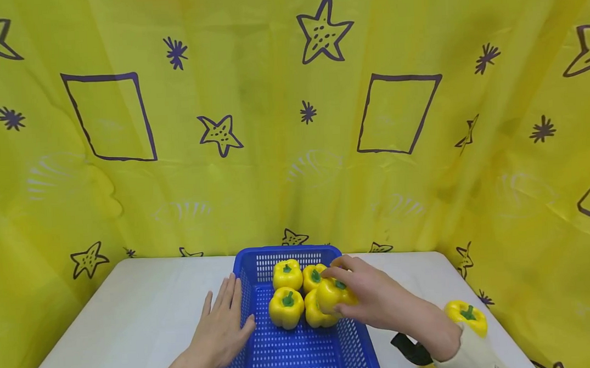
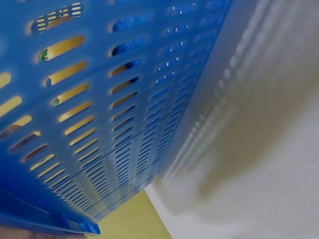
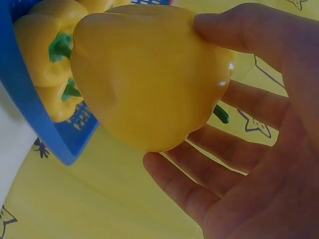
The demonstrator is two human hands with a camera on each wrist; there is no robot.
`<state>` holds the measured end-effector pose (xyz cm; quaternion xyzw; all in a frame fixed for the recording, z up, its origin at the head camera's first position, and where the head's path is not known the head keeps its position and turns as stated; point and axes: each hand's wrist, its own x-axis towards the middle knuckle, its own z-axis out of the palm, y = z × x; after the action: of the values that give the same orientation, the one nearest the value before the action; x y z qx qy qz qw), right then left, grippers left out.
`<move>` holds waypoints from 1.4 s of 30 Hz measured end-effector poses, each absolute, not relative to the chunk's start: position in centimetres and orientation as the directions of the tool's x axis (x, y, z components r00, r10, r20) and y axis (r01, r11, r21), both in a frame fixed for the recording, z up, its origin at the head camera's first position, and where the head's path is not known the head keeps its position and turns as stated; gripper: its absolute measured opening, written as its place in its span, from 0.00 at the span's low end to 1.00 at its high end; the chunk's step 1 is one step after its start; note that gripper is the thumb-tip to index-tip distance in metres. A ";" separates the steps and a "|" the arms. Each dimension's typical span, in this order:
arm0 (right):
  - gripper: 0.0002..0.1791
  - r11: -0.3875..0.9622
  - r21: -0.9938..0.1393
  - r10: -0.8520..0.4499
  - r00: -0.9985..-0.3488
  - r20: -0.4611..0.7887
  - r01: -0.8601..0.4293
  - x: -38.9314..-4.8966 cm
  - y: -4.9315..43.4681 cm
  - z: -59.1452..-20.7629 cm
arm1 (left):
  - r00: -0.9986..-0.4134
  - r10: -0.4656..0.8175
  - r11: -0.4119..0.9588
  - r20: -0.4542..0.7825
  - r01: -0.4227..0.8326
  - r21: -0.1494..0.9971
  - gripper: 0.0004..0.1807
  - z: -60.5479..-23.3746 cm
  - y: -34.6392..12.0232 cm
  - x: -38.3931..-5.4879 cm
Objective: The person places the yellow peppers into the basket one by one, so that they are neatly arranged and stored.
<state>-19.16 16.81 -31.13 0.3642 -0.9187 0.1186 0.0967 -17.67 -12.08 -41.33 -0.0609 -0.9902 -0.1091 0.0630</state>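
Observation:
My right hand (image 1: 376, 290) grips a yellow bell pepper (image 1: 332, 296) over the right side of a blue plastic basket (image 1: 288, 249). In the right wrist view, thumb and fingers curl round this pepper (image 3: 149, 79), its green stem pointing towards the palm. Several yellow bell peppers (image 1: 287, 309) sit inside the basket, mostly stem up; the held one partly covers one of them. My left hand (image 1: 217, 330) rests on the basket's left rim, fingers straight. The left wrist view is filled by the slotted basket wall (image 2: 114, 134), with a sliver of hand (image 2: 30, 234) at the bottom.
Another yellow bell pepper (image 1: 466, 316) lies on the white table (image 1: 108, 324), right of the basket and beside my right forearm. A black strap-like object (image 1: 411, 349) shows under that wrist. Behind the table hangs a yellow curtain (image 1: 265, 180) with drawn stars and squares.

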 end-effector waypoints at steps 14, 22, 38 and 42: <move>0.26 0.663 -0.114 -0.707 -0.669 0.230 -0.740 -19.2 15.1 -32.2 | -0.980 0.113 0.963 0.163 0.148 0.225 0.41 -41.4 -12.1 -17.6; 0.25 0.645 -0.132 -0.728 -0.657 0.194 -0.753 -18.9 14.3 -32.8 | -0.982 0.111 0.961 0.152 0.145 0.236 0.41 -41.3 -12.1 -17.5; 0.25 0.610 -0.159 -0.769 -0.628 0.117 -0.776 -18.3 12.2 -33.7 | -0.983 0.103 0.962 0.154 0.138 0.237 0.41 -41.4 -12.1 -17.5; 0.25 0.599 -0.165 -0.781 -0.617 0.099 -0.784 -18.3 11.7 -34.1 | -0.985 0.104 0.960 0.140 0.137 0.244 0.42 -41.3 -12.1 -17.5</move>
<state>-18.33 11.69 -34.12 0.4374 -0.8940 0.0962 0.0085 -17.50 -12.11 -41.31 -0.0610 -0.9880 -0.1271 0.0630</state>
